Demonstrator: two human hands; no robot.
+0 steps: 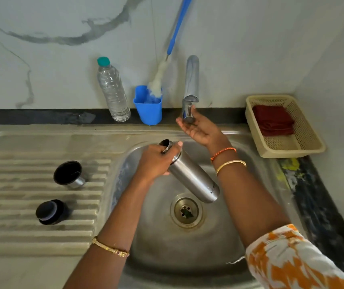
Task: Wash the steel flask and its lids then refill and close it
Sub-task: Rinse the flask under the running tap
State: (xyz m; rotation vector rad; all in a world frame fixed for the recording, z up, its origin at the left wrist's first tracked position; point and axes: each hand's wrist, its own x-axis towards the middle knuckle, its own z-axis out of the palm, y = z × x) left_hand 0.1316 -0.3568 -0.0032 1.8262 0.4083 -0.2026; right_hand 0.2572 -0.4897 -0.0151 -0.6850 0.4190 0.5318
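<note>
The steel flask (190,174) is held tilted over the sink basin (162,243), its open mouth raised toward the back left and its base hanging low, just above and beside the drain (186,211). The left hand (156,161) grips the flask around its neck, fingers curled round the narrow upper part with the thumb near the rim. The right hand (198,130) is behind the flask, at the tap (190,90); its palm faces up and its fingers lie spread and relaxed under the tap's lower end, touching or nearly touching it, gripping nothing that can be seen.

To the left of the basin, on the ribbed draining board (31,226), stand the flask's two lids, apart from each other: the cup lid (68,174), steel outside and dark inside, lies farther back, and the black stopper (51,211) sits nearer the front.

Behind the basin, against the marble wall, a clear plastic bottle (112,90) with a green cap stands upright. Just beside it, toward the tap, a blue holder (148,109) carries a bottle brush (167,65) with a blue handle that leans toward the wall. To the right of the basin, on the dark desk (317,205), a cream basket (300,142) holds a folded dark red cloth (273,119).
</note>
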